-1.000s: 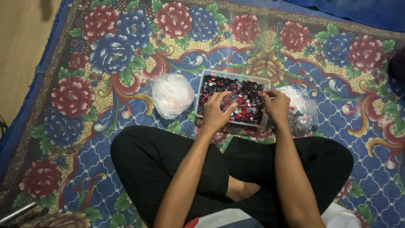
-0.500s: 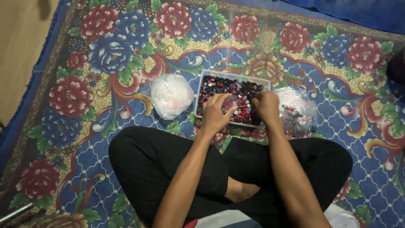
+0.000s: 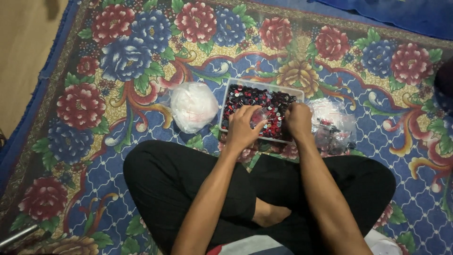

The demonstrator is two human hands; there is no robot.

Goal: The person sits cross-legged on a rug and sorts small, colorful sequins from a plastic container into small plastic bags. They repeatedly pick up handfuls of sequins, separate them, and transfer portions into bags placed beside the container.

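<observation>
A flowered carpet in blue, red and gold covers the floor, and the person sits cross-legged on it in black trousers. Beyond the knees, both hands work in a clear tray of small black and red pieces. The left hand curls over them, the right hand bunches; what either pinches I cannot tell. Picking few at once, low over the tray, seems wisest (spills vanish on this pattern). A white bag lies left, a clear bag right.
</observation>
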